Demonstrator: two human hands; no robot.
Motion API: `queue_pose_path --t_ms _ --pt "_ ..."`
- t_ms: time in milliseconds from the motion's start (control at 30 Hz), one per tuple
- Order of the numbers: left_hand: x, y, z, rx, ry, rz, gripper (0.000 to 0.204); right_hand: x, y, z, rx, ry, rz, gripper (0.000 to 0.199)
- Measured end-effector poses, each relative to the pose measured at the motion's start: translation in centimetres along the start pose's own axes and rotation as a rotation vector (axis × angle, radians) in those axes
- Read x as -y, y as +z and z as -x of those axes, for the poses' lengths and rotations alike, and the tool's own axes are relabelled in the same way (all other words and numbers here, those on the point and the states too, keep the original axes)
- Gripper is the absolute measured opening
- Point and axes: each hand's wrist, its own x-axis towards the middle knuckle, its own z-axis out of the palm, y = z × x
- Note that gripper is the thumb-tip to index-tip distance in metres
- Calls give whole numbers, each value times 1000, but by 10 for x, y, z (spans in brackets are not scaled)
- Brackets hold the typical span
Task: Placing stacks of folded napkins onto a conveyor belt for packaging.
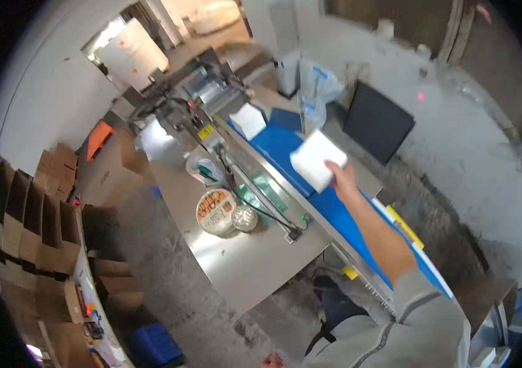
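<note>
- Steel table (255, 264) at centre over rough concrete floor (169, 288); blue conveyor belt (340, 214) running from 11 to 5 o'clock along its far edge.
- Right hand (339, 175) outstretched above belt, closed on a white box (317, 159), held tilted.
- Second white box (248, 120) on belt toward 11 o'clock, near grey machine (202, 98).
- Round tin (215, 211) and small foil-topped cup (244, 218) side by side on table; black cable (261, 208) crossing just beside them.
- Brown cartons (34, 214) stacked at 9 o'clock; dark panel (377, 122) at 1 o'clock.
- Left hand (271, 361) cut off at bottom edge; grip cannot be told.
</note>
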Motion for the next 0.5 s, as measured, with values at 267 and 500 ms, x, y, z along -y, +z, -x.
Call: queue_pose_path --t_ms 267,500 --pt "4 74 32 -872 63 -227 22 -95 124 -207 5 -19 -175 79" --pt "-1 46 20 -869 -43 -583 41 -171 140 -249 -107 85 -81 95"
